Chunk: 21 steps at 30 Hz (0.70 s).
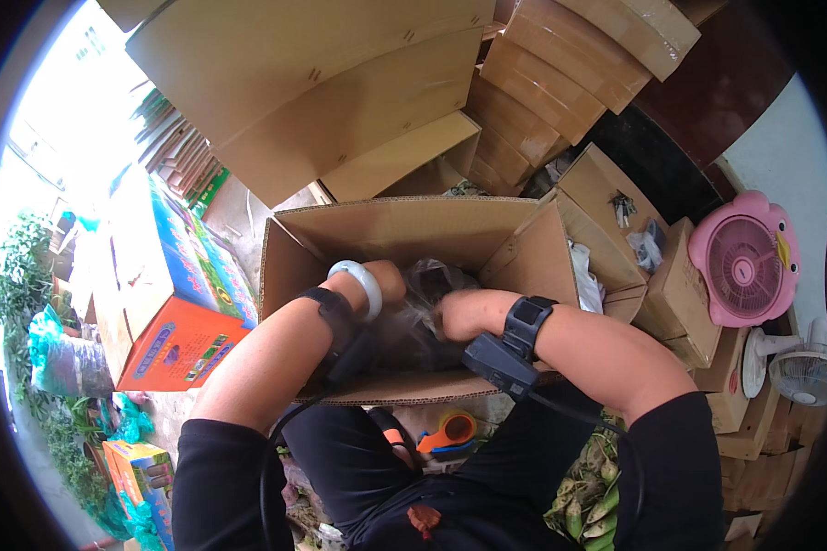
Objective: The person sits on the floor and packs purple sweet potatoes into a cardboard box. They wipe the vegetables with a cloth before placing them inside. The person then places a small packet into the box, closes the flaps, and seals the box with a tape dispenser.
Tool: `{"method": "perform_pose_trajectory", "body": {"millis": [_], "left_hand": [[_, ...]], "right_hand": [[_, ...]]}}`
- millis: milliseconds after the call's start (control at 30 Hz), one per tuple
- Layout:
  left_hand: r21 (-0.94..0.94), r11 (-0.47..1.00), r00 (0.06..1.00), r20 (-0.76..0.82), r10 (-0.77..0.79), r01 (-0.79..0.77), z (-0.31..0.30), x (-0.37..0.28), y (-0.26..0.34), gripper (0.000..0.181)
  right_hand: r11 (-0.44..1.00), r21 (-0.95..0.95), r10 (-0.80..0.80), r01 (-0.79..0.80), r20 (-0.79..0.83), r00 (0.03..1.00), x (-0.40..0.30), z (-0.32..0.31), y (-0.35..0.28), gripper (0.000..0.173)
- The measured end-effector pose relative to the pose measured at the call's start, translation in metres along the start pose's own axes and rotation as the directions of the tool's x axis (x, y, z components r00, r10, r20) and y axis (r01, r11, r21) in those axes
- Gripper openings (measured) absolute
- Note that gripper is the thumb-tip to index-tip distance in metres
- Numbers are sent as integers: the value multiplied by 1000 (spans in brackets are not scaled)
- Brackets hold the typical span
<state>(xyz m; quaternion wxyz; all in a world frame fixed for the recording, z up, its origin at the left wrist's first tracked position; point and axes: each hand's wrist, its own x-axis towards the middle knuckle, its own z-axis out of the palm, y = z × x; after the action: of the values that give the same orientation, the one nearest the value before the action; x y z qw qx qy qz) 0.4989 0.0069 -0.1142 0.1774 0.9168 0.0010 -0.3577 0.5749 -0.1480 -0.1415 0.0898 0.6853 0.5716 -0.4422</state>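
Observation:
An upright cardboard box (pixel 413 224) with raised flaps stands open before me, between my legs. Both hands reach down into it, at a clear plastic bag (pixel 420 344) with dark contents. My left hand (pixel 388 281), below a pale bangle and a black wrist strap, is at the bag's left part; its fingers are hidden. On the bag's right side is my right hand (pixel 458 317), blurred, with a black strapped device on the wrist; those fingers cannot be made out either. Whether either hand grips the plastic is not clear.
An orange tape dispenser (pixel 451 432) lies on the floor between my feet. Corn cobs in husks (pixel 593 496) lie at lower right. A printed carton (pixel 179 337) stands left, large cardboard boxes (pixel 358 82) ahead, and a pink fan (pixel 744 265) with stacked cartons right.

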Motion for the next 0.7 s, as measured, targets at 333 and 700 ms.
{"method": "perform_pose_trajectory", "body": {"millis": [333,700], "left_hand": [[314,947,995,-87,-49,74,32,31,-3,27],[252,963,983,-174,-51,94,41,38,-14,25]], "right_hand": [[897,-131,-421,423,38,906,-9,29,2,10],[945,-80,-313,319,77,947,-33,10,-29,22]]}}
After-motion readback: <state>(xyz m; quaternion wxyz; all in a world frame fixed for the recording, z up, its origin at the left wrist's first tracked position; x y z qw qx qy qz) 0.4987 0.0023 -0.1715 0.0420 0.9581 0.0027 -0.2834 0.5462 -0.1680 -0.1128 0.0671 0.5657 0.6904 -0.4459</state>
